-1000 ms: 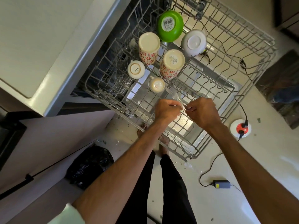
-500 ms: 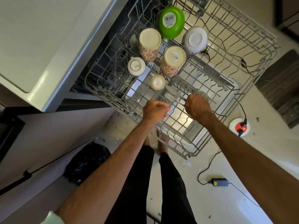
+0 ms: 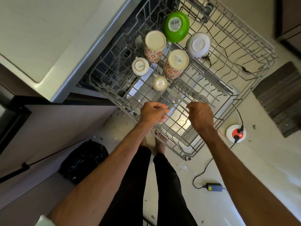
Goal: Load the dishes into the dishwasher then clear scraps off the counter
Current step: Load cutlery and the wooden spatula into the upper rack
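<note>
The pulled-out dishwasher rack (image 3: 254,51) holds upside-down dishes: a green bowl (image 3: 176,26), a white bowl (image 3: 198,45), two floral cups (image 3: 154,46) (image 3: 175,63) and two small white cups (image 3: 140,66) (image 3: 159,83). Over the rack's near part, my right hand (image 3: 201,116) pinches the handle of a fork (image 3: 175,100), whose tines point toward the cups. Beside it, my left hand (image 3: 153,114) is curled around a thin metal utensil handle (image 3: 164,113). Another long piece of cutlery (image 3: 179,95) lies across the rack wires just beyond the fork.
A pale counter (image 3: 48,30) runs along the left above the dishwasher. On the floor are a black bag (image 3: 84,160), a round socket (image 3: 236,132) with cables, a power adapter (image 3: 214,186), a dark mat (image 3: 280,98) and scattered scraps. My bare feet stand under the rack's near corner.
My hands were close together a second ago and have parted. The left hand drew to the left, and the right hand keeps the fork over the rack.
</note>
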`<state>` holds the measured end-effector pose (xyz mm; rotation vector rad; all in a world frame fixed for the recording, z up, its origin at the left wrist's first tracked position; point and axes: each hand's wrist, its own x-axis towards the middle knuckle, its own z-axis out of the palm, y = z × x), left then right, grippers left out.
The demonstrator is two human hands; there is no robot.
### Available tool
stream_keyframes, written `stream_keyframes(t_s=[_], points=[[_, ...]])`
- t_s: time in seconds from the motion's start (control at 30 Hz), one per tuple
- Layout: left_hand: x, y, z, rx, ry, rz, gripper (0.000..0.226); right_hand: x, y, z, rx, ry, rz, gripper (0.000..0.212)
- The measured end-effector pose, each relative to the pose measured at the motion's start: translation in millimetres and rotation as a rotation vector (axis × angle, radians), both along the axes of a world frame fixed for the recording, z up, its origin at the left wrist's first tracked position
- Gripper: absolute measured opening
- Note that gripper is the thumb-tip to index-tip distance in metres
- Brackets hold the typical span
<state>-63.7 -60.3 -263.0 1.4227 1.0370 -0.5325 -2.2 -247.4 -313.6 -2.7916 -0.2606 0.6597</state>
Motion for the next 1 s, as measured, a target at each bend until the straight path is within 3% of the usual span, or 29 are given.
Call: stream_keyframes(t_s=[0.2,0.43,0.73,1.0], points=[[-16.9,7.4,48.7,0.01,-0.131,0.038,0.017,-36.0,14.4,47.8,0.217,0.004,-0.094,0.03],[-67.7,31.0,156.6,0.143,-0.252,0.04,0.018,-70.9,69.2,166.9,0.494,-0.03,-0.058,0.023],[-196.3,117.5,292.5,0.452,-0.359,0.269,0.026,-113.1,172.1,310.0,0.658,-0.085,0.347,0.017],[-340.5,185.5,348.3,0.62,-0.361,0.591,0.021,-209.3,293.0,387.1,0.842,0.008,0.751,0.021]])
